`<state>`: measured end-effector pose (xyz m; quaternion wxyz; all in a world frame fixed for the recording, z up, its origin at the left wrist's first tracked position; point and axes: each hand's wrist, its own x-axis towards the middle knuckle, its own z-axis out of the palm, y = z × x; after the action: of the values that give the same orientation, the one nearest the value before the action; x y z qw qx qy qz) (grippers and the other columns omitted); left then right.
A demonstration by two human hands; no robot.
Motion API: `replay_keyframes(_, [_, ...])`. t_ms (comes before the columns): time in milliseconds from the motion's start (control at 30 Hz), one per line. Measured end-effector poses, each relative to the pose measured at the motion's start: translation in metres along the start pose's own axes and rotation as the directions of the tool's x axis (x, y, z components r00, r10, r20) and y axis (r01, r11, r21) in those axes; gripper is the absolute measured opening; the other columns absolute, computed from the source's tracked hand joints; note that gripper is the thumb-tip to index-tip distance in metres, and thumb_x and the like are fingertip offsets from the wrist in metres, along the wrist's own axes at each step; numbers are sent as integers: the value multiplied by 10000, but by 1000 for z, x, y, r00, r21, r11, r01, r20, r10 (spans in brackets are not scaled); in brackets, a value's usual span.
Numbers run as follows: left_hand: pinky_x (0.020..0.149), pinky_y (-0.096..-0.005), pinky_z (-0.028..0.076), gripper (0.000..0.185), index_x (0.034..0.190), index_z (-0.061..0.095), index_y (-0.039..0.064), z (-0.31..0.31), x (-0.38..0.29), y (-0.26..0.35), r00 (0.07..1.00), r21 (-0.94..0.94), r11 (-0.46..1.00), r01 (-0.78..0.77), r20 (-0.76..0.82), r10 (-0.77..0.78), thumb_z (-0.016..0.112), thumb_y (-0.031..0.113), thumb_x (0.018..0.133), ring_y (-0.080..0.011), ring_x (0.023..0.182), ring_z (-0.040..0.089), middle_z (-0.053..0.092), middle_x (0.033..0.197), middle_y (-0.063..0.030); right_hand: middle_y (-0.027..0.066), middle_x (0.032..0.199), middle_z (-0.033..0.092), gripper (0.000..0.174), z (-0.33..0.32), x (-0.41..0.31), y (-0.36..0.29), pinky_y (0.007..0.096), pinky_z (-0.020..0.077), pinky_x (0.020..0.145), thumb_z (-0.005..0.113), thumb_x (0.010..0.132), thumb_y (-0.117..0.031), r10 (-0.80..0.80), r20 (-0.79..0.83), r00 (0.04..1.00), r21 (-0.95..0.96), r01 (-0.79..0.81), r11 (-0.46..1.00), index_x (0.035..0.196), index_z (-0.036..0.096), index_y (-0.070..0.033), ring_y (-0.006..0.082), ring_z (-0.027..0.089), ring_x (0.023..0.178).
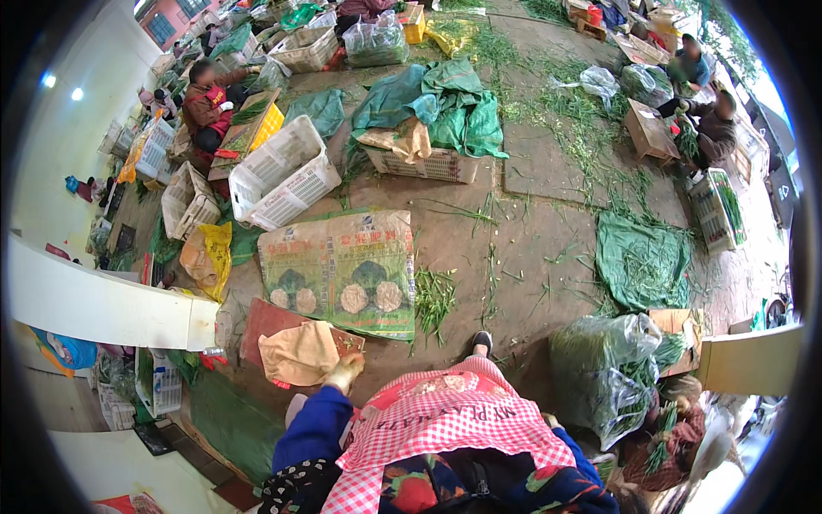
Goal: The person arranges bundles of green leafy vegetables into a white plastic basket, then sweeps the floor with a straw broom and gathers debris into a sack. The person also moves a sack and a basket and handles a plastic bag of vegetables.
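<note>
My left hand [347, 371], at the end of a blue sleeve, is at the near right corner of a low red board [263, 331]. A tan cloth [300, 353] lies across that board, right by my fingers. Whether the fingers grip the cloth or the board's edge cannot be made out. My right hand [550, 421] shows only in part beside the red checked apron [443, 411], with its fingers hidden. A printed woven sack [337, 273] is spread flat on the floor beyond the board. Loose cut green stalks [435, 299] lie along its right side.
White plastic crates [286, 173] stand ahead on the left. Green sheeting [459, 106] covers another crate [420, 166]. A clear bag of greens [603, 372] is at my right, beside a seated person [674, 437]. Other people work at both sides. White ledges [109, 302] jut in.
</note>
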<state>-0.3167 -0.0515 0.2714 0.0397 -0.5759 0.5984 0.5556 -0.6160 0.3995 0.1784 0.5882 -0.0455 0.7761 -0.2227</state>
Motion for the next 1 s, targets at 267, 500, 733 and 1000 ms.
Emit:
replay_keyframes(267, [663,-353,424,273,988,500,69,38,-28,-73,929,556,745,-369,228,290,494,223,762,-286,806,528,547,885,-157,70,691,577,148,-183,79,-158,279,423,483,488,794,-143,11,-263,965,366,89,927,855,560,-30,174,541,570])
replay_keyframes(500, [699,-364,401,229,909,516,47,65,18,-41,997,14,997,70,-33,-70,481,216,760,-323,807,507,523,885,-175,62,827,594,233,-207,142,-308,237,435,581,508,802,-72,-241,-185,953,254,283,925,1028,532,-23,148,557,690])
replay_keyframes(733, [675,-299,408,246,918,516,32,54,98,48,999,172,985,-20,44,12,500,244,793,-196,776,520,545,853,-93,42,848,609,272,-172,150,-409,242,447,645,547,765,-108,-224,107,969,-527,247,813,1024,549,-23,110,555,723])
replay_keyframes(1000, [771,-287,417,309,1051,479,7,-18,196,139,972,-528,849,7,-197,-130,509,204,816,-202,902,512,521,999,-109,57,795,611,283,-163,223,-578,257,441,617,515,771,-96,-401,75,913,-528,377,761,1041,530,-12,114,559,699])
